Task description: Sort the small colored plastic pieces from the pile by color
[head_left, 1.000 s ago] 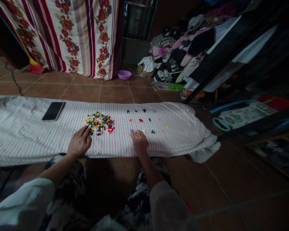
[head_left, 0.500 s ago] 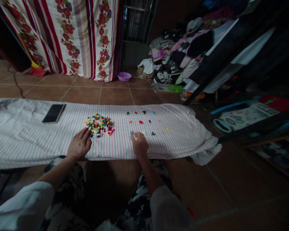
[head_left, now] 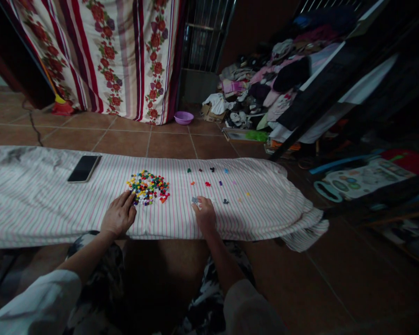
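Observation:
My left hand [head_left: 119,214] lies palm down with its fingers stretched out, fingertips touching the near left edge of a pile of small multicoloured pieces [head_left: 148,186]. To the right, my right hand [head_left: 206,215] has its thumb and fingers curled together beside a small cluster of grey pieces [head_left: 194,200]. Whatever sits between those fingertips is too small to make out. Around it lie little single-colour groups: orange [head_left: 192,183], red [head_left: 207,184], purple [head_left: 220,183], dark green [head_left: 189,170], black [head_left: 212,170], blue [head_left: 226,171], dark grey [head_left: 225,201] and yellow [head_left: 248,194].
A phone [head_left: 84,169] rests on the striped cloth [head_left: 49,200], left of the pile. Beyond are a floral curtain [head_left: 125,60], a purple basin [head_left: 183,117] and a red broom [head_left: 63,107]. Clothes [head_left: 254,88] are heaped at the back right.
The whole view has shifted slightly, so everything sits a bit lower and further right. My right hand stays at the grey cluster and my left hand stays at the pile.

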Demonstrator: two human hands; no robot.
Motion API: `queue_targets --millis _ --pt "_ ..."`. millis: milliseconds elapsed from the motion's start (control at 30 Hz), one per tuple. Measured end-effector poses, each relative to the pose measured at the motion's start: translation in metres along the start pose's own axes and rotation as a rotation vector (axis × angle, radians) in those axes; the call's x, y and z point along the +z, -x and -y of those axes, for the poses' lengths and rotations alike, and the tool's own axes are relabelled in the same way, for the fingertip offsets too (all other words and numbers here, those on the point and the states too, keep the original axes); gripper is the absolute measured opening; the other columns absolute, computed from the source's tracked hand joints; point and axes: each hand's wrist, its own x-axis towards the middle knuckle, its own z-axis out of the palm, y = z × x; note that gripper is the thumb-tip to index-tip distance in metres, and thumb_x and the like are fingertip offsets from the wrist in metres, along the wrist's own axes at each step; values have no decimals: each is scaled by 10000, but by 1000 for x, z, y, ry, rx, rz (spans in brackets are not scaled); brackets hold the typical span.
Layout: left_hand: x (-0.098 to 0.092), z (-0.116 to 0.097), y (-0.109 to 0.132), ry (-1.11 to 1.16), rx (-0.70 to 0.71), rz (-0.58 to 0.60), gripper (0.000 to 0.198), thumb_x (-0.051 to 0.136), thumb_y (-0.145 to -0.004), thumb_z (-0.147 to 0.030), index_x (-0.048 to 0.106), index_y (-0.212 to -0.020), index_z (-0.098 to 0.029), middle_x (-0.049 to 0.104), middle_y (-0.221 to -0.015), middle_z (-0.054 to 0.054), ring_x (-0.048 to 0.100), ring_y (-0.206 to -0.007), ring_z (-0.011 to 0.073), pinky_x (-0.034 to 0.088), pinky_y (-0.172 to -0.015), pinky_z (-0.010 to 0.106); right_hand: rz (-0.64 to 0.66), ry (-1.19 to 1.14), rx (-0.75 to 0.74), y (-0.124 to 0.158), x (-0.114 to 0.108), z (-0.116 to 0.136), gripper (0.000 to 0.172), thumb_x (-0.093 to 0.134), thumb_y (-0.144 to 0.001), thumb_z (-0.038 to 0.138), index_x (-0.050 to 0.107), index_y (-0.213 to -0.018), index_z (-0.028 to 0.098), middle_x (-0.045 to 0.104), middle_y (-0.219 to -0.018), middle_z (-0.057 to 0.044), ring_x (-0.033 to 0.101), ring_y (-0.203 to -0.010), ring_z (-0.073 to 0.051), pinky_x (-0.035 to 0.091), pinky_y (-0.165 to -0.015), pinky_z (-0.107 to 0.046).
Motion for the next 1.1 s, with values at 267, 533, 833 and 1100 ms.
queue_targets --millis 267,533,833,1100 --pt "0 -4 -1 14 -37 -21 444 390 -910 -266 540 -1284 -81 549 -1344 198 511 -1267 298 429 -1062 456 8 116 -68 -8 4 5 312 509 -887 340 677 -1102 188 600 -990 -83 567 -938 -212 458 -871 -333" --pt "-1 -4 -1 45 -61 -12 450 408 -903 -261 532 -1305 -101 541 -1361 195 502 -1279 304 434 -1059 482 -1 143 -96 -8 6 1 287 474 -900 315 695 -1033 188 623 -974 -76 562 -932 -206 446 -854 -321" --pt "0 -6 -1 81 -95 2 479 412 -893 -261 502 -1347 -141 523 -1389 177 480 -1302 305 424 -1061 500 -28 66 -38 -8 4 4 347 475 -897 405 688 -1068 191 629 -1027 -87 591 -898 -195 470 -831 -324" --pt "-3 -7 -3 81 -78 20 467 378 -922 -281 485 -1345 -118 526 -1385 176 482 -1306 275 411 -1075 455 -45 14 -10 -9 1 8 406 356 -931 382 664 -1059 150 643 -1035 -117 597 -948 -215 471 -863 -356"
